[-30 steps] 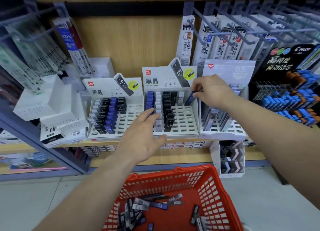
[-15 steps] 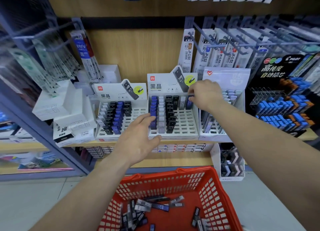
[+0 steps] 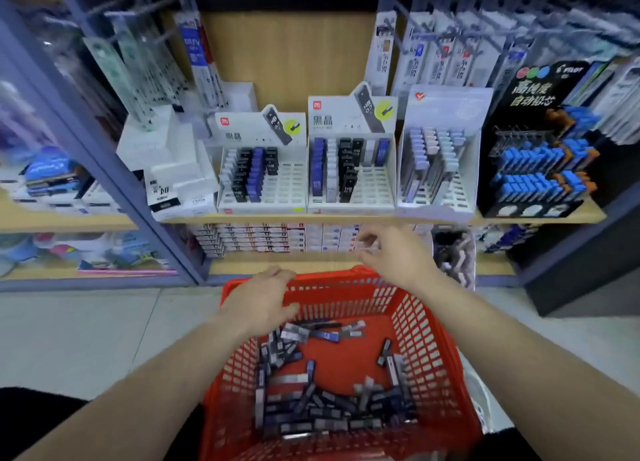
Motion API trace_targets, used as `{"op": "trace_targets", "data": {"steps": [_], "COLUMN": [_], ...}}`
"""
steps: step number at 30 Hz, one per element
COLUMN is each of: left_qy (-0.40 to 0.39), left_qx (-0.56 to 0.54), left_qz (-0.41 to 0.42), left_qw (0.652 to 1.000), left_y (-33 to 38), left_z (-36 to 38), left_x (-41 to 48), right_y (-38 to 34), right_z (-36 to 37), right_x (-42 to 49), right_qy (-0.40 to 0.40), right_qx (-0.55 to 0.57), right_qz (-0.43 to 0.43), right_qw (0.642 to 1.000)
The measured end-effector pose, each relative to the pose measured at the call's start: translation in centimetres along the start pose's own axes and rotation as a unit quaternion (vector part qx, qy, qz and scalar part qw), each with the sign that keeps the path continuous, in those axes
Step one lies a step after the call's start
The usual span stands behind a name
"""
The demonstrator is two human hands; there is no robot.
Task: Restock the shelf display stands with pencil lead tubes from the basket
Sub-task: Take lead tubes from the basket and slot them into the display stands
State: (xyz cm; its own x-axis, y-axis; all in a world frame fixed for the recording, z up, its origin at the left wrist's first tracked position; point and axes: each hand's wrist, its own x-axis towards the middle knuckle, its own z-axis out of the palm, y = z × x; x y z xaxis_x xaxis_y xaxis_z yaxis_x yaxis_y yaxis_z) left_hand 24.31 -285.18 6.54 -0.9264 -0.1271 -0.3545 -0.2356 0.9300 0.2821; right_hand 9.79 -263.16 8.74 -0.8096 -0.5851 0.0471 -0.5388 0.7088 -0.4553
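A red plastic basket (image 3: 433,353) sits low in front of me, with several black, blue and grey pencil lead tubes (image 3: 311,401) loose on its bottom. On the shelf above stand three white display stands: the left stand (image 3: 294,190), the middle stand (image 3: 375,187) and the right stand (image 3: 457,194), each partly filled with upright tubes. My left hand (image 3: 263,298) hovers over the basket's far left corner, fingers relaxed and empty. Above the basket's far rim, my right hand (image 3: 394,252) is blurred, fingers loosely spread, holding nothing I can see.
A black stand with blue and orange lead cases (image 3: 540,162) is at the right end of the shelf. White boxes (image 3: 166,162) are stacked left of the stands. Hanging refill packs (image 3: 433,55) fill the pegs above. Flat boxes (image 3: 256,239) lie on the shelf below.
Both hands have come down from the stands to the basket. The right hand has left a blue tube in the middle stand's back row. The camera has tilted down.
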Motion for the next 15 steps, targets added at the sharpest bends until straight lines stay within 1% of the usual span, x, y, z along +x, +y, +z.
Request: {"op": "trace_targets", "data": {"steps": [2, 4, 7, 10, 12, 15], "left_qy": [-0.050, -0.085, -0.123, -0.160, -0.169, -0.148], "left_qx": [0.018, 0.002, -0.042, -0.048, -0.055, -0.074], "left_qz": [-0.011, -0.026, -0.071, -0.116, -0.136, -0.159], "left_qw": [0.999, 0.996, 0.989, 0.979, 0.975, 0.973], "left_y": [-0.9, -1.7, -3.0, -4.8, -6.2, -8.0], "left_z": [3.4, 6.7, 11.4, 15.1, 17.1, 19.7], "left_x": [-0.3, -0.2, 0.2, 1.3, 2.3, 4.2], "right_y": [1.3, 2.8, 5.4, 7.7, 8.8, 10.0], "right_z": [3.0, 5.8, 10.2, 14.7, 17.9, 22.2], "right_x": [-1.9, -3.4, -5.2, -5.9, -5.8, -5.1], "right_qy": [-0.046, -0.092, -0.156, -0.210, -0.241, -0.273], "right_qx": [0.006, 0.022, 0.022, 0.008, -0.002, -0.018], "right_qz": [0.015, 0.037, 0.067, 0.089, 0.111, 0.122], "right_qw": [0.999, 0.995, 0.985, 0.974, 0.964, 0.954]}}
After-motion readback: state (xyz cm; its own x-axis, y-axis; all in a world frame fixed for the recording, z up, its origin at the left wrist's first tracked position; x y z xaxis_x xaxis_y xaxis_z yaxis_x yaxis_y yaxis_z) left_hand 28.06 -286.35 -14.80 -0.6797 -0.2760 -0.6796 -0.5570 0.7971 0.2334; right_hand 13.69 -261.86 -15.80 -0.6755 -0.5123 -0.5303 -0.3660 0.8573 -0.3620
